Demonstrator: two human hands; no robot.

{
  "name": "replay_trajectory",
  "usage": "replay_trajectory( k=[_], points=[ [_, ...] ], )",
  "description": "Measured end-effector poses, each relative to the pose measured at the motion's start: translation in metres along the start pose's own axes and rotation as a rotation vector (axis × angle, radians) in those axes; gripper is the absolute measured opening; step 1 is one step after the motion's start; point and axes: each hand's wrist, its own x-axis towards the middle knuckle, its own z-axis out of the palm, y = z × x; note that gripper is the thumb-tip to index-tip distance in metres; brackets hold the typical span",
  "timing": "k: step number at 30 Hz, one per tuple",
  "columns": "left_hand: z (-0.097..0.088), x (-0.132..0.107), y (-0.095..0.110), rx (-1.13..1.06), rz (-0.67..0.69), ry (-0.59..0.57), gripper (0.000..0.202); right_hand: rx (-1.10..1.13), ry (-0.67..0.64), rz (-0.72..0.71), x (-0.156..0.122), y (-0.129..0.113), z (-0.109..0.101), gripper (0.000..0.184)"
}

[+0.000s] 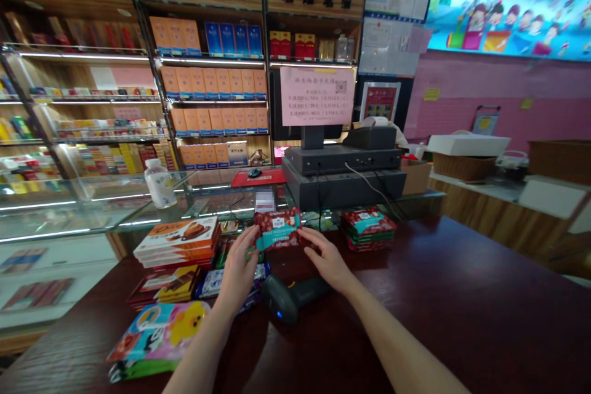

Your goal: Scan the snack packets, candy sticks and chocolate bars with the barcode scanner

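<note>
My left hand (237, 272) and my right hand (325, 260) hold a flat red-and-teal chocolate bar packet (277, 229) by its two ends, above the dark red counter (462, 295). A corded black barcode scanner (289, 298) lies on its side just below my hands. Left of my left hand stands a stack of orange chocolate boxes (178, 242), with brown-and-yellow bars (165, 284) and a blue packet (226, 281) in front of it. A stack of red-and-green packets (368, 229) sits to the right.
A colourful cartoon snack bag (157, 338) lies at the near left of the counter. Behind it are a glass display case (115, 209), a water bottle (160, 184), a black till terminal (344, 172) and a mouse on a red mat (257, 177). Shelves of boxed goods fill the back wall.
</note>
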Motion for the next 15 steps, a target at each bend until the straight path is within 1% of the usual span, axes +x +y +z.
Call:
replay_trajectory(
  k=[5, 10, 15],
  points=[
    [-0.003, -0.006, 0.001, -0.019, 0.007, -0.035, 0.052, -0.143, -0.004, -0.167, -0.003, 0.004, -0.003, 0.051],
    [-0.005, -0.008, 0.003, -0.031, -0.010, -0.081, 0.059, -0.233, 0.026, -0.242, -0.008, 0.004, -0.002, 0.051],
    [-0.005, -0.010, 0.005, -0.030, -0.010, -0.068, 0.060, -0.273, 0.085, -0.312, -0.011, 0.003, 0.000, 0.050]
  ],
)
